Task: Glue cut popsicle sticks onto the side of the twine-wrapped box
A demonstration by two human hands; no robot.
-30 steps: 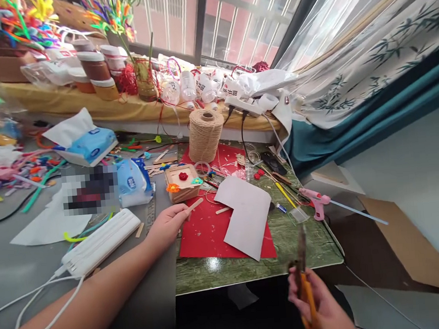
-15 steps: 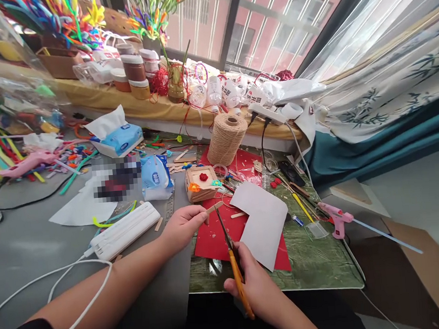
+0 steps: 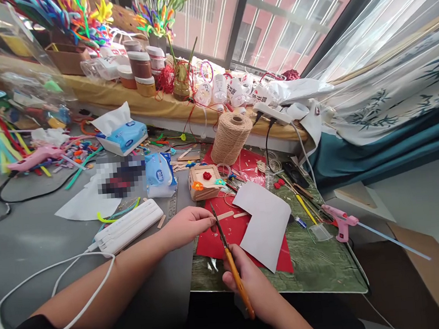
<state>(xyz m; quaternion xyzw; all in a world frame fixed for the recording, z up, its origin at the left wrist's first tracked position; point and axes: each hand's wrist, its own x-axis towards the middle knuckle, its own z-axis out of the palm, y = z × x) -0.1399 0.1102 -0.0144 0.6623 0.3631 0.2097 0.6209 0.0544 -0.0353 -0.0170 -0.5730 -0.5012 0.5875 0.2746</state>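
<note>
My left hand [image 3: 190, 225] pinches a thin wooden craft stick [image 3: 226, 215] over the red paper [image 3: 225, 242]. The stick reaches past the blades of a pair of scissors [image 3: 236, 274] with orange handles. Those handles are gripped by my right hand [image 3: 253, 276], and the blades point up and away, close to my left fingertips. Whether the blades touch the stick is hard to make out. Just beyond my left hand sits a small wooden box [image 3: 205, 191] decorated with red, orange and teal flowers. A white sheet [image 3: 268, 226] lies on the red paper, to the right.
A twine spool [image 3: 231, 138] stands behind the box. On the left are a white power strip [image 3: 131, 227] with its cable looping over my forearm, a wipes pack [image 3: 160, 177] and a tissue pack [image 3: 122, 136]. A pink glue gun [image 3: 341, 221] rests at the right edge.
My left hand has shifted slightly right and down with the stick, which now crosses the scissor blades lower and lies flatter. The whole view has drifted a little.
</note>
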